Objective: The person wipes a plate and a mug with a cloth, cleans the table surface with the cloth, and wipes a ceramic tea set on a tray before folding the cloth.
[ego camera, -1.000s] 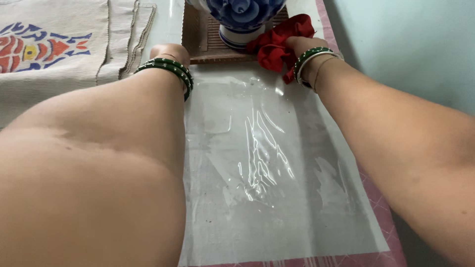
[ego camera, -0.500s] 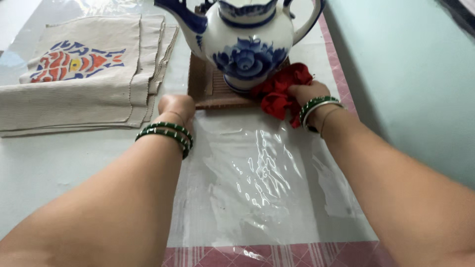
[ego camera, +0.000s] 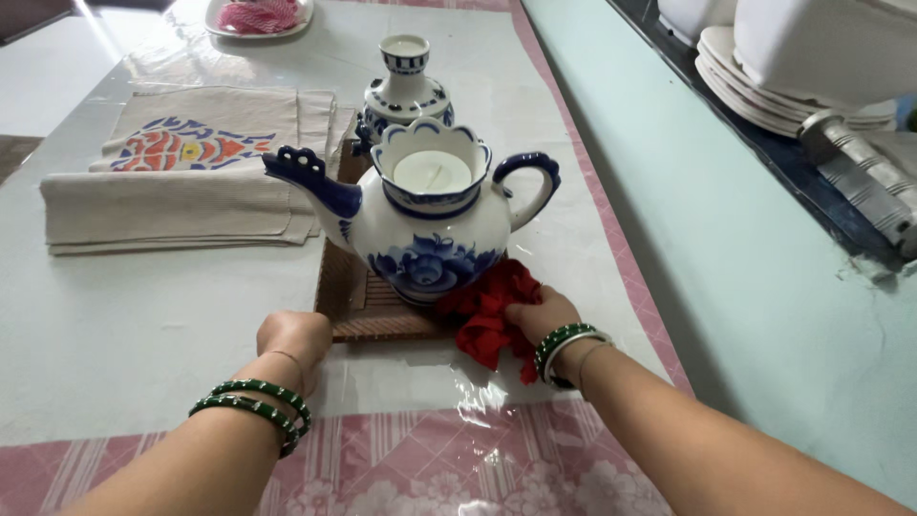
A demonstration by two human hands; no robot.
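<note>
Head view: red cloth [ego camera: 489, 320] being gripped in right hand [ego camera: 537, 316], fingers closed on it, bunched against base of blue-and-white teapot [ego camera: 420, 225] at near right corner of brown slatted mat [ego camera: 368, 308] on table [ego camera: 124, 315]. Cloth judged soft, light, best taken by bunched folds; teapot judged heavy, glazed, slippery, fragile, best taken by handle. Left hand [ego camera: 296, 339] being held curled, fingers together, at mat's near left corner, apparently touching it. Both forearms being extended forward, wrists bangled.
</note>
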